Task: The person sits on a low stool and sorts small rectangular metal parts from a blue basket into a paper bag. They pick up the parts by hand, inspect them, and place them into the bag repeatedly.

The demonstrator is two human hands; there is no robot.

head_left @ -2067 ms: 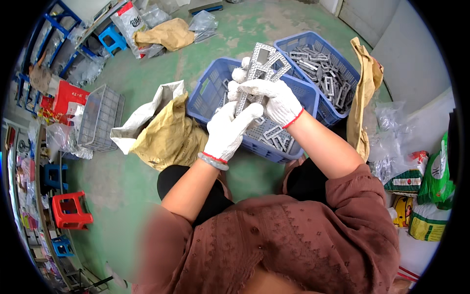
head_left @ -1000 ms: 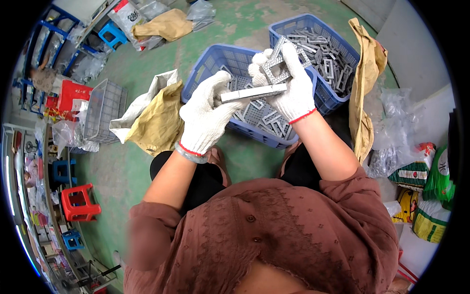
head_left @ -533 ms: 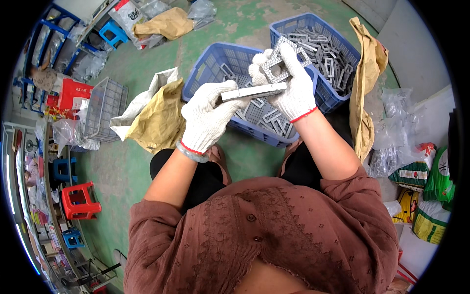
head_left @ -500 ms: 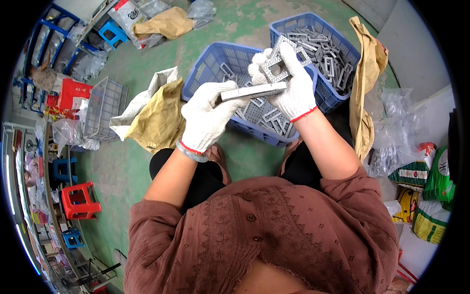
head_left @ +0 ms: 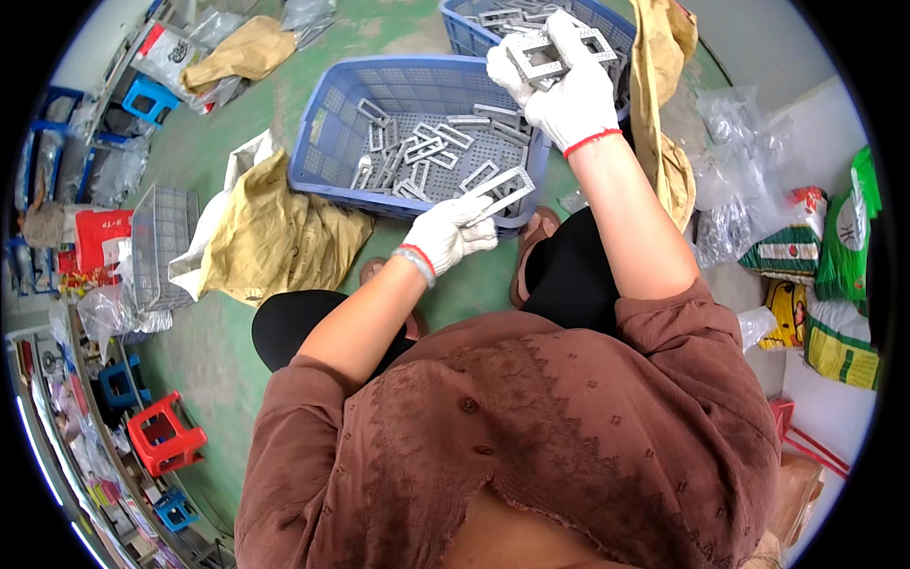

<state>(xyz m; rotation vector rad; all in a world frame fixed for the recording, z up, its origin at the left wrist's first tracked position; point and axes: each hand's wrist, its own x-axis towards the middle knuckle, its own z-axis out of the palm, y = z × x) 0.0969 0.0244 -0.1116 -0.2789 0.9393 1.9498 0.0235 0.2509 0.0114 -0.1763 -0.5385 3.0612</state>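
Observation:
Both my hands wear white knitted gloves with red cuffs. My left hand [head_left: 449, 233] pinches one end of a grey rectangular frame piece [head_left: 507, 196] just over the near rim of the blue plastic basket [head_left: 327, 190]. In that basket, several grey frame pieces [head_left: 424, 149] lie scattered on the perforated bottom. Higher and to the right, my right hand [head_left: 574, 93] is closed around grey frame pieces [head_left: 540, 59], more than one by the look of it. It hangs at the near side of a second blue basket [head_left: 464, 30], which holds more such pieces and is partly hidden by the hand.
A crumpled tan sack [head_left: 270, 228] stands left of the near basket, and brown paper [head_left: 659, 114] lines the right side. Further out are a grey wire crate [head_left: 163, 247], a red stool [head_left: 167, 434], clear plastic bags [head_left: 730, 204] and packed sacks [head_left: 844, 237].
My hands have moved apart. The left went down to the near basket's rim with its frame piece, now tilted flat side up; the right moved toward the far basket. The view has shifted right.

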